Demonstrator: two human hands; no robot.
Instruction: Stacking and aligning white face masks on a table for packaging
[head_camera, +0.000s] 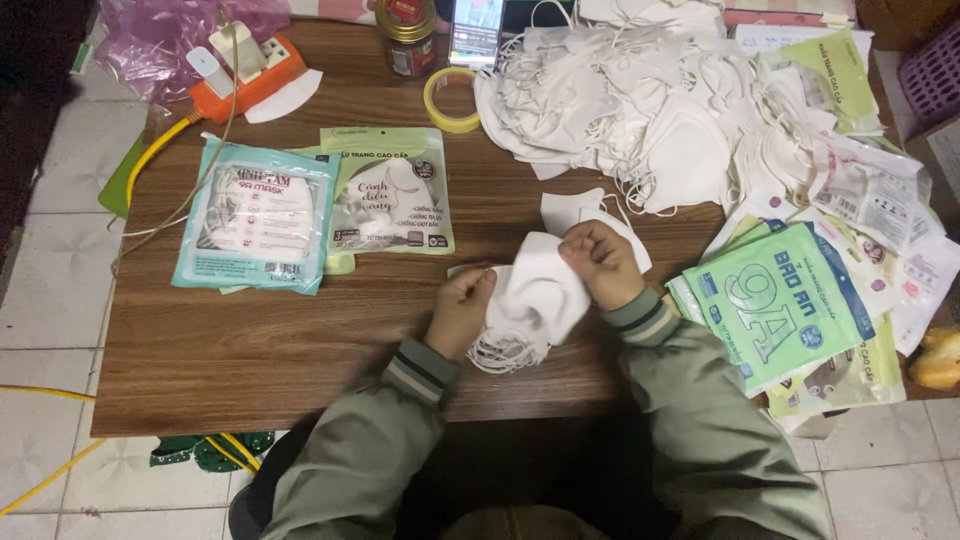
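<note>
Both hands are gathering a small stack of white fabric face masks (535, 300) at the front middle of the brown wooden table (250, 350). The left hand (460, 312) is clamped on the stack's left edge; the right hand (602, 262) is pinching its top. Judged step: squaring the stack; next calls for an even grip. A loose heap of white masks (650, 100) is lying behind, green printed packets (775, 305) are crowding the right, and a teal packet (258, 215) is lying left.

A home packing spot: a low wooden tabletop (250, 350) on tiled floor (60, 300), heaped with loose white masks (660, 110) and printed packets (780, 305).
</note>
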